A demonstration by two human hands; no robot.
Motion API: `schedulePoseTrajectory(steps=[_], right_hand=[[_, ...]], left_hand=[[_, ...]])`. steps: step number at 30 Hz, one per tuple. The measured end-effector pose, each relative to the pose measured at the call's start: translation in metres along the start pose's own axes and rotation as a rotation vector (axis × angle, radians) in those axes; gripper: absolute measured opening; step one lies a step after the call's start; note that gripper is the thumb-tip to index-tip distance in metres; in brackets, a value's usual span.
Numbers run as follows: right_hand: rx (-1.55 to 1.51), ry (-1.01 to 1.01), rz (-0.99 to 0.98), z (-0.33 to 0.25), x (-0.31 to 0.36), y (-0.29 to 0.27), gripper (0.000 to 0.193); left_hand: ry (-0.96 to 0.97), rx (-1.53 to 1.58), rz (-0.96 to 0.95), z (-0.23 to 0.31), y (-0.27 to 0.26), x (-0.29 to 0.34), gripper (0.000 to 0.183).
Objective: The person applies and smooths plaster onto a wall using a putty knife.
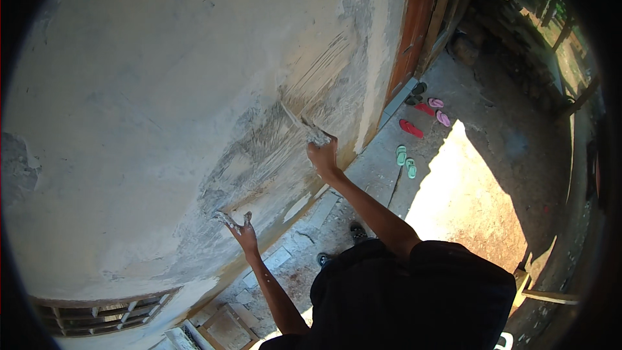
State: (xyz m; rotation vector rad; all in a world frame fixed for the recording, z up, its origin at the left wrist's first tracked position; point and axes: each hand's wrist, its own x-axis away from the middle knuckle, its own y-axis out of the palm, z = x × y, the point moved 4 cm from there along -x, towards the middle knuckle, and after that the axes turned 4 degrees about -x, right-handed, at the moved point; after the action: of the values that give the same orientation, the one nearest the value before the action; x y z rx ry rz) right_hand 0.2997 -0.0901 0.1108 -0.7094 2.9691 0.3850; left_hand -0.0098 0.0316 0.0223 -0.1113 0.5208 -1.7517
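Black shirt (414,298): lower centre, nearest the camera, with both forearms reaching up from it.

Right hand (322,155): centre of frame; fingers closed around a scraper (293,116), pale and plaster-smeared, its blade pointing to upper left against the wall (149,91).

Left hand (243,232): lower centre-left; fingers extended, thumb spread apart, grey-white residue on the digits, nothing grasped. Fingertips at the wall surface; whether they touch cannot be told. Open span of wall between the hands, which stand well apart.

Rough patch (259,139): grey, streaked, mid-frame, under and beside the scraper; smoother wall extends from it to the left rim.

Edges: wall foot, running diagonally from lower left to upper right; wooden door (414,26), upper right; slatted vent (107,312), lower left.

Floor: mint sandals (406,161), red sandal (411,128) and pink sandals (442,118), right of centre; sunlit ground (466,188) spreading below them, right of the right forearm.
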Motion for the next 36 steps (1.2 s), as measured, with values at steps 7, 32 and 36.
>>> schedulePoseTrajectory(steps=[7, 32, 36], right_hand=[[0.132, -0.150, 0.225, -0.060, -0.049, 0.045, 0.007], [0.442, -0.197, -0.104, 0.031, 0.128, 0.148, 0.035], [0.048, 0.100, 0.094, 0.026, 0.108, 0.089, 0.026]], left_hand=[[0.135, 0.031, -0.129, -0.015, -0.003, -0.001, 0.073], [-0.109, 0.443, -0.255, -0.047, -0.023, 0.011, 0.071], [-0.144, 0.397, -0.271, -0.077, -0.042, 0.010, 0.072]])
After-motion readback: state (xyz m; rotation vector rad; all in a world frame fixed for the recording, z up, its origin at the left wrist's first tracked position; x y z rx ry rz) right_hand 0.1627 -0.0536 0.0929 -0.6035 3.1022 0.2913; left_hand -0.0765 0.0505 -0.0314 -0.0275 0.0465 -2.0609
